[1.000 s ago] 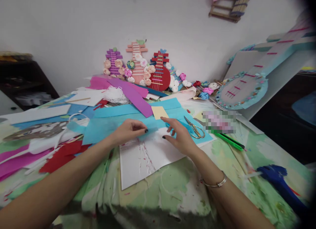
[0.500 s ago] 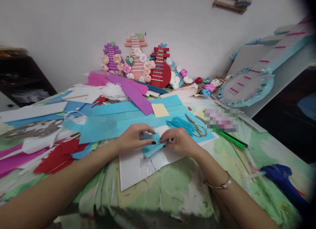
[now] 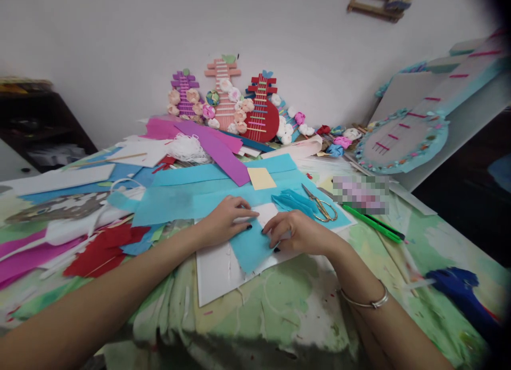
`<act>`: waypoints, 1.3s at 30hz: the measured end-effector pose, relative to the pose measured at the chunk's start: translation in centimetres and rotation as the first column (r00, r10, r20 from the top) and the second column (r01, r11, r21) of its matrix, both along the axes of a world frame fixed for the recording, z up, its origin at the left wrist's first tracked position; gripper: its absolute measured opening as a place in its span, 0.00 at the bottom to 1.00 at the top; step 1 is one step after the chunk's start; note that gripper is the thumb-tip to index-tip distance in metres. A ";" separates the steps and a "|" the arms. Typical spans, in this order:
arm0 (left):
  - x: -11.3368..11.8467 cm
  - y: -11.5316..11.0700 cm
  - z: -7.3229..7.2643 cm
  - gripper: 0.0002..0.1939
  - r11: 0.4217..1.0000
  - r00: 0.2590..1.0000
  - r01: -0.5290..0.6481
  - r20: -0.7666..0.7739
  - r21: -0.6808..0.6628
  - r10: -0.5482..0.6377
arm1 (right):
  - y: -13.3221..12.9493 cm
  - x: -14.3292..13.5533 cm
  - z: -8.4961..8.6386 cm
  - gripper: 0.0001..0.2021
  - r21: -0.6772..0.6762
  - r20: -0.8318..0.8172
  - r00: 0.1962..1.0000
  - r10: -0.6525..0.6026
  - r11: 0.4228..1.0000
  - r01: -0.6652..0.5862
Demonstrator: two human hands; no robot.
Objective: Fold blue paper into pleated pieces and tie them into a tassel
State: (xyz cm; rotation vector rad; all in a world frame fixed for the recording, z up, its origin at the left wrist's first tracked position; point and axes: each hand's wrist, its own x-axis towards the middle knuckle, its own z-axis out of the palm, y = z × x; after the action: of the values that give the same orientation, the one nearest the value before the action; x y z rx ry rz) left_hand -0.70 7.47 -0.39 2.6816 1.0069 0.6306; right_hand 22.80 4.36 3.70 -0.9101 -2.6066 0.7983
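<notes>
A light-blue square of crepe paper (image 3: 254, 251) lies tilted over a white board (image 3: 214, 279) at the front of the table. My right hand (image 3: 300, 232) pinches its right edge between curled fingers and thumb. At the upper left edge of the square, my left hand (image 3: 225, 221) rests with fingers stretched out and thumb apart, touching the paper. A pile of folded blue crepe strips (image 3: 293, 200) sits just beyond my right hand. Beside it are gold-handled scissors (image 3: 321, 206), lying with their blades slightly apart.
Large blue sheets (image 3: 167, 205) spread behind my hands, with a cream card (image 3: 261, 178) on top. A green cutter (image 3: 373, 223) and a blue glue gun (image 3: 455, 287) lie to the right. Red paper (image 3: 106, 250) is at left. Decorated paper lutes (image 3: 261, 117) lean against the wall.
The blue square has turned and now spreads flatter, its lower corner reaching toward the board's front edge. My left fingers have drawn closer together, and the right hand has shifted slightly along its edge.
</notes>
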 end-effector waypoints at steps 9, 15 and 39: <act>-1.2 0.3 0.9 0.13 0.981 0.978 0.029 -0.207 0.194 0.011 | -0.1 0.2 0.3 0.13 -0.019 0.039 0.999 0.013 1.000 -0.012; -1.5 -0.2 1.5 0.12 0.959 0.969 -0.001 -0.235 0.283 0.070 | -0.1 0.2 0.3 0.13 -0.031 0.033 0.999 0.023 0.999 -0.022; -0.3 1.1 0.2 0.07 0.988 0.980 -0.152 0.129 -0.010 0.152 | -0.5 -0.1 0.7 0.12 -0.024 0.072 0.997 -0.017 1.000 0.019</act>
State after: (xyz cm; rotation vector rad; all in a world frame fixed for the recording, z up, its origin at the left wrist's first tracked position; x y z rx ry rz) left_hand -0.98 8.60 -0.16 2.5420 1.1838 0.8220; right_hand 22.68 3.85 4.42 -0.9852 -2.6509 0.8093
